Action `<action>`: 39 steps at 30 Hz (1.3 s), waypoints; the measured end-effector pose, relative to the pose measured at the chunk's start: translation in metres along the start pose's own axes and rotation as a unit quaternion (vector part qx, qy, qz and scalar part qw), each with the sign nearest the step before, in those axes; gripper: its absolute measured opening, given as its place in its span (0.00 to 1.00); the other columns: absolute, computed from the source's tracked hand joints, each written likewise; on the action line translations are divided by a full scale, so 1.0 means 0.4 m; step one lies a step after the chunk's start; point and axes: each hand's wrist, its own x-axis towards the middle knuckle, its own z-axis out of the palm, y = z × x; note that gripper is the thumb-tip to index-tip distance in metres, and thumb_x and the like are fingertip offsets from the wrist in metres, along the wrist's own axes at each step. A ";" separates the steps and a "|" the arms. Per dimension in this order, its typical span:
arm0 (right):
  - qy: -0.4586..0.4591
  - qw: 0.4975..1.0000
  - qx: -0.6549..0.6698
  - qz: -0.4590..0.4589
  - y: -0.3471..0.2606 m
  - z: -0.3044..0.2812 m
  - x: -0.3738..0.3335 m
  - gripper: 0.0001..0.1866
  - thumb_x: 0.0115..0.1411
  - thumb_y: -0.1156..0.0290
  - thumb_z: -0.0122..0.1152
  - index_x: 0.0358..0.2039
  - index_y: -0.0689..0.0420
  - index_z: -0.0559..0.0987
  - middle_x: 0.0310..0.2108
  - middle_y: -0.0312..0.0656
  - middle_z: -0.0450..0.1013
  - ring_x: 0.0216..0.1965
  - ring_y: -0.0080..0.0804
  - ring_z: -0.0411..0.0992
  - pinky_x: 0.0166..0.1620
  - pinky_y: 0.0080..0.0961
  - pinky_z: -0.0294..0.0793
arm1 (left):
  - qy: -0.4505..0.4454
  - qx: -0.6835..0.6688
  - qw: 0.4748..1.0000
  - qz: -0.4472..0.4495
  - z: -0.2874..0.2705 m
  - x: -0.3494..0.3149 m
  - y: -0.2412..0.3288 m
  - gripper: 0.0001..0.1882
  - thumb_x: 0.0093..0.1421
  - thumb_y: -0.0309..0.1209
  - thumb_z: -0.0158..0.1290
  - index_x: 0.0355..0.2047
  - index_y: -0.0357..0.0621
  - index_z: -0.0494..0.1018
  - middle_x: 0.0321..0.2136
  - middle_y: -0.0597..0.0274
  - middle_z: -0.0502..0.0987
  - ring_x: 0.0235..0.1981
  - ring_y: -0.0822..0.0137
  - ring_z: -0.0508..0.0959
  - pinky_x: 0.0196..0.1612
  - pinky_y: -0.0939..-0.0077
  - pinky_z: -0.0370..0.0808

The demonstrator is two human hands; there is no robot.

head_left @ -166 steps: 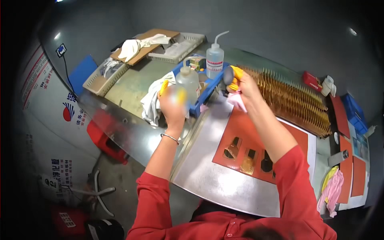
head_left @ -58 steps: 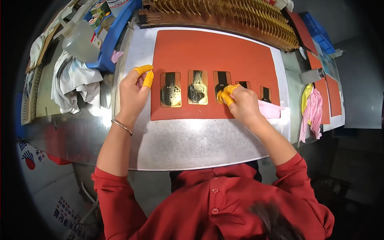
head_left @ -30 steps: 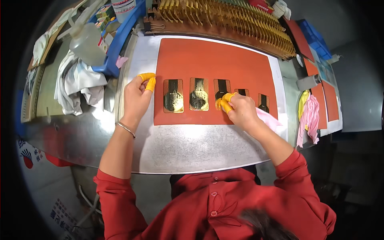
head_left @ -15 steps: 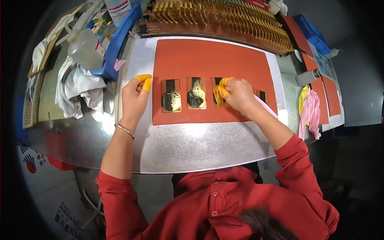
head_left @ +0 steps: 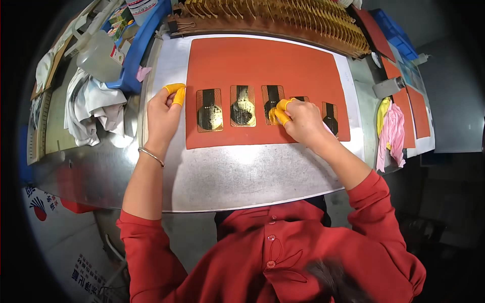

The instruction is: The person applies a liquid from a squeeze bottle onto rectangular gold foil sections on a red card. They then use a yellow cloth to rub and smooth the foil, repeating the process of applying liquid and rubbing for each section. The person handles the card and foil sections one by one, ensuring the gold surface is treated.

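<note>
An orange-red sheet [head_left: 252, 60] lies before me with a row of thin gold-and-black patterned plates on it. My right hand [head_left: 305, 121], in yellow finger cots, has its fingers closed at the lower right of the third plate [head_left: 273, 94]. Along its far side shows a slim pink stick-like thing [head_left: 328, 128], mostly hidden by the hand. That hand partly covers the fourth plate [head_left: 300, 98]; a fifth plate [head_left: 331, 117] lies to its right. My left hand [head_left: 165, 111], also in yellow cots, is pinched at the sheet's left edge; what it grips is hidden. Left of centre lie two plates with shiny gold patches, the first plate [head_left: 209, 111] and second plate [head_left: 243, 106].
A rack of many gold-coloured thin pieces [head_left: 278, 25] stands behind the sheet. At left are a blue bin [head_left: 132, 68], a squeeze bottle [head_left: 101, 58] and white rags [head_left: 93, 108]. At right are a small bottle [head_left: 389, 87] and pink and yellow cloths [head_left: 391, 134].
The whole view has shifted, so the table sits slightly higher. My right fingers have moved to the right edge of the third plate, uncovering more of it and the plates beyond.
</note>
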 end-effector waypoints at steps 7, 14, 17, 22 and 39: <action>-0.001 1.000 0.013 0.008 -0.004 0.001 0.017 0.04 0.51 0.72 0.59 0.28 0.57 0.77 0.22 0.47 0.72 0.23 0.45 0.72 0.26 0.37 0.70 | 0.004 0.046 0.999 -0.009 -0.003 0.003 0.012 0.10 0.57 0.23 0.50 0.38 0.34 0.75 0.28 0.64 0.76 0.29 0.78 0.72 0.34 0.85 0.68; -0.026 1.000 0.017 -0.002 0.005 -0.014 0.025 0.07 0.52 0.69 0.58 0.29 0.59 0.78 0.23 0.48 0.72 0.24 0.47 0.72 0.28 0.38 0.70 | 0.038 0.017 0.998 0.045 0.012 0.000 0.004 0.09 0.52 0.21 0.50 0.35 0.34 0.75 0.21 0.64 0.73 0.18 0.79 0.65 0.22 0.83 0.63; 0.025 0.999 0.008 -0.024 0.034 0.008 0.103 0.07 0.53 0.69 0.58 0.28 0.58 0.77 0.23 0.47 0.73 0.23 0.46 0.72 0.28 0.37 0.71 | 0.038 0.005 0.999 0.033 0.006 -0.002 -0.009 0.09 0.53 0.23 0.51 0.35 0.34 0.75 0.21 0.63 0.73 0.18 0.79 0.65 0.21 0.82 0.63; -0.017 0.999 -0.002 -0.027 0.009 -0.015 0.069 0.06 0.53 0.69 0.57 0.28 0.59 0.77 0.24 0.48 0.73 0.24 0.47 0.72 0.29 0.37 0.72 | 0.050 0.000 0.998 0.044 0.006 -0.015 0.002 0.08 0.54 0.24 0.52 0.35 0.34 0.75 0.20 0.64 0.74 0.17 0.79 0.64 0.21 0.82 0.62; -0.005 0.998 0.003 -0.068 0.032 -0.002 0.010 0.05 0.51 0.70 0.59 0.26 0.57 0.77 0.18 0.45 0.71 0.20 0.44 0.71 0.25 0.35 0.71 | 0.024 0.023 0.999 -0.007 -0.005 -0.009 0.028 0.09 0.56 0.22 0.49 0.37 0.33 0.75 0.27 0.64 0.76 0.26 0.78 0.71 0.30 0.84 0.68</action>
